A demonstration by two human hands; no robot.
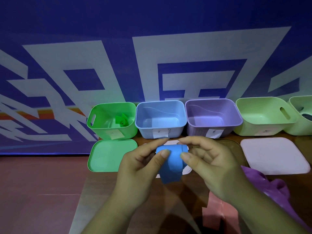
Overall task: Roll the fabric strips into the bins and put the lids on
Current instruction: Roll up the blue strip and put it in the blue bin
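My left hand (140, 168) and my right hand (211, 164) both pinch a blue fabric strip (170, 162), partly rolled at the top with its loose tail hanging down. Behind it stands the empty blue bin (161, 130). The green bin (101, 129) at the left holds a rolled green strip (122, 121). The purple bin (197, 129) is empty. A purple strip (273, 184) and a pink strip (217, 210) lie on the table by my right forearm. The green lid (108, 156) lies in front of the green bin.
A pale green bin (263, 127) and another bin (300, 130) stand at the right. A pale pink lid (273, 156) lies in front of them. Two more lids sit partly hidden under my hands. A blue and white banner hangs behind the table.
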